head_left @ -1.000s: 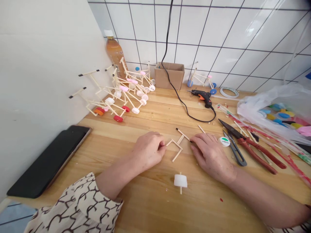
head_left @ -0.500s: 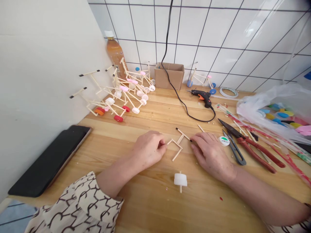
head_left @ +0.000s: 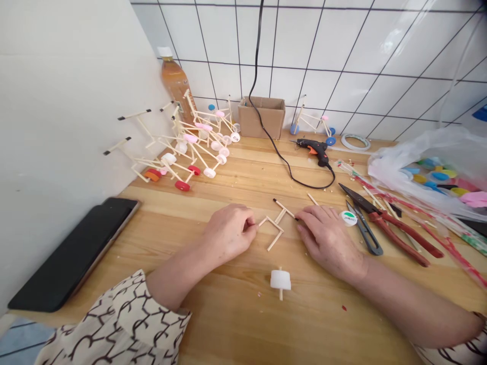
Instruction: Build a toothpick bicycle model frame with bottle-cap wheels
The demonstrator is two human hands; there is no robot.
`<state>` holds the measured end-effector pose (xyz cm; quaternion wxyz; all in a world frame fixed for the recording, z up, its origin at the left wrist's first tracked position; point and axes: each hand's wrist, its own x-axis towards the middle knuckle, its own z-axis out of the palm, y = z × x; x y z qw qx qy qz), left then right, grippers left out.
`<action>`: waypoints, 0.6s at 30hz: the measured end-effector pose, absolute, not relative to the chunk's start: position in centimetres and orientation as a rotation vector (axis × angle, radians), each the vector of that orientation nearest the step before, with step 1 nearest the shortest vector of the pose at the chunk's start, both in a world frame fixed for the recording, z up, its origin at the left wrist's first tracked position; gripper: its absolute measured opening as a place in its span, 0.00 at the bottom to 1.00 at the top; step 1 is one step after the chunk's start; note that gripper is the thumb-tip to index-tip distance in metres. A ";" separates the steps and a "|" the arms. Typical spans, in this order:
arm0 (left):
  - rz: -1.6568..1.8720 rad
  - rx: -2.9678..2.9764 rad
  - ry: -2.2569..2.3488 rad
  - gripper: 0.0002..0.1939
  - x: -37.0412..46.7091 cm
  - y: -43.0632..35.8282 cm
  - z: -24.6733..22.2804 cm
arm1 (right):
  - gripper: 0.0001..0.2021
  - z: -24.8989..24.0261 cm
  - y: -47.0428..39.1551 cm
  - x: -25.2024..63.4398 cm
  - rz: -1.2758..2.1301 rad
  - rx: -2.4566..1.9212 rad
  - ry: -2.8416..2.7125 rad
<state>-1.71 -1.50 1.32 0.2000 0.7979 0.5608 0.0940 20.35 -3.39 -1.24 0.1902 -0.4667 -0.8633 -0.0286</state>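
A small frame of thin wooden sticks lies on the table between my hands, with a crossbar that has black tips. My left hand is closed, its thumb and forefinger pinching the end of one stick on the frame's left side. At the other side, my right hand lies low on the table with its fingers stretched out. Its fingertips touch the crossbar's black right tip; the thumb stays a little apart. Nearer to me sits a white bottle cap piece with a short stick through it.
Several stick models with cap wheels stand at the back left by a drink bottle. A glue gun lies behind my right hand, its cord looping. Red-handled pliers, snips and a white cap lie right; a phone left.
The whole view has shifted slightly. Both hands keep the same places at the stick frame, and nothing has visibly been taken up or let go.
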 end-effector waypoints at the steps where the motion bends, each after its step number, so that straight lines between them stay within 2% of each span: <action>1: 0.263 2.231 1.565 0.07 -1.7 -1.5 1.3 | 0.10 -1.2 -3.4 20.4 -0.080 -1.309 -2.427; 18: 0.258 2.231 1.564 0.07 -1.3 -1.7 1.3 | 0.10 -1.3 -3.4 20.3 -0.097 -1.306 -2.425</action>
